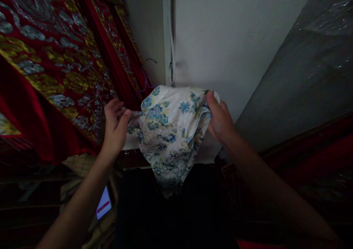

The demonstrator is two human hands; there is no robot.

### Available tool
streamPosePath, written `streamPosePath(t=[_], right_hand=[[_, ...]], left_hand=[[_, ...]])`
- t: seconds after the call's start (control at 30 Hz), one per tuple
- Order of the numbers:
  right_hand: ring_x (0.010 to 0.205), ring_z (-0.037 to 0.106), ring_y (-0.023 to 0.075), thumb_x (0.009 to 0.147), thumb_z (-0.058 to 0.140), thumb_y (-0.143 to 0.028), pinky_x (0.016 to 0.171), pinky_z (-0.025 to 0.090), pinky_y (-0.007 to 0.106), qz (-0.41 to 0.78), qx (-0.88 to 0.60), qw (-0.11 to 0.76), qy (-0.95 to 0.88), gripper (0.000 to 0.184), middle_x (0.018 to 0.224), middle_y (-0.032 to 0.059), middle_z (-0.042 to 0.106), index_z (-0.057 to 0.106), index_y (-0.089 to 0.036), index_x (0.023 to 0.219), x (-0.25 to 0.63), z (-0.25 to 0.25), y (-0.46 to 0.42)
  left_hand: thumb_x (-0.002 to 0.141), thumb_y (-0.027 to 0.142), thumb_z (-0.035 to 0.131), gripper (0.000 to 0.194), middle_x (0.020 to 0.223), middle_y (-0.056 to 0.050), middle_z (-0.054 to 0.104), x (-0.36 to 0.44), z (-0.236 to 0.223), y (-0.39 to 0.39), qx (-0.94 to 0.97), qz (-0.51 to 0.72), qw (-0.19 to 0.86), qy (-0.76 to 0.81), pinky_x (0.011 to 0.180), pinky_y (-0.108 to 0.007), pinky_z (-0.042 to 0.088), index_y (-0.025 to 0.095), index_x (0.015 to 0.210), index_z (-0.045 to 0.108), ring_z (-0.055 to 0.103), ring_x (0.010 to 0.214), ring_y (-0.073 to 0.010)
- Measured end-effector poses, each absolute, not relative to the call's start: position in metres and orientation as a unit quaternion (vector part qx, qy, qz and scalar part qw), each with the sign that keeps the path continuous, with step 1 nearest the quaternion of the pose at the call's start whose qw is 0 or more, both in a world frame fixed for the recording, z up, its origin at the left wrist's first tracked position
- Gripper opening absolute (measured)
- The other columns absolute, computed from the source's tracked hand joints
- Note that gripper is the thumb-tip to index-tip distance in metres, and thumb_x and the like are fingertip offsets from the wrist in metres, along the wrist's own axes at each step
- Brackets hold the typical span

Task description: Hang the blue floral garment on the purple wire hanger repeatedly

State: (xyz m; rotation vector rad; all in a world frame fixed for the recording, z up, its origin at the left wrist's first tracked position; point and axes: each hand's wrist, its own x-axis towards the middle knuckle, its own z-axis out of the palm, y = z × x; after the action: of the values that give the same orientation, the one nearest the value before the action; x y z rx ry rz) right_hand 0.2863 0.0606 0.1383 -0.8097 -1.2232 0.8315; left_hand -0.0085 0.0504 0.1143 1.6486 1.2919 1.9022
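A white floral cloth (165, 124), printed with blue, green and yellow flowers, hangs between my two hands and looks like a garment. My left hand (116, 122) pinches a gathered strip at its left side. On the opposite side, my right hand (219, 115) grips the upper right edge, thumb on top, where the fabric folds over and shows a pale blue trim. Its lower end narrows down over my dark-clothed lap (176, 212). Close behind the cloth's upper left corner is a purple hanger (146, 83), partly hidden.
Red cloth with gold and silver embroidery (63, 58) hangs at the left. Ahead stands a pale wall (220, 39) with a white cable (171, 39). Clear plastic sheeting (309, 58) covers the right side. A lit phone (104, 204) lies at lower left, beside my left forearm.
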Motion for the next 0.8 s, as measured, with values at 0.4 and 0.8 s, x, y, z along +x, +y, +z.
streamPosePath(t=[0.4,0.8], right_hand=[[0.125,0.060,0.0244,0.088,0.072,-0.047,0.108,0.049,0.036,0.372,-0.092,0.155,-0.910,0.057,0.134,0.0146,0.061,0.061,-0.016,0.135,0.258,0.090,-0.046],[0.073,0.062,0.0164,0.095,0.053,-0.062,0.070,0.052,0.028,0.423,-0.345,0.316,-0.776,0.051,0.073,0.0017,0.063,0.067,-0.018,0.074,0.340,0.077,0.049]], left_hand=[[0.067,0.016,0.073,0.027,0.084,0.002,0.058,0.025,0.141,-0.005,0.506,0.575,0.523,0.373,0.048,-0.016,0.043,0.021,0.092,0.063,0.050,0.056,-0.0061],[0.092,0.031,0.058,0.015,0.070,-0.002,0.066,0.015,0.165,-0.041,0.697,0.339,0.516,0.364,0.037,-0.020,0.025,0.022,0.091,0.069,0.039,0.043,-0.0080]])
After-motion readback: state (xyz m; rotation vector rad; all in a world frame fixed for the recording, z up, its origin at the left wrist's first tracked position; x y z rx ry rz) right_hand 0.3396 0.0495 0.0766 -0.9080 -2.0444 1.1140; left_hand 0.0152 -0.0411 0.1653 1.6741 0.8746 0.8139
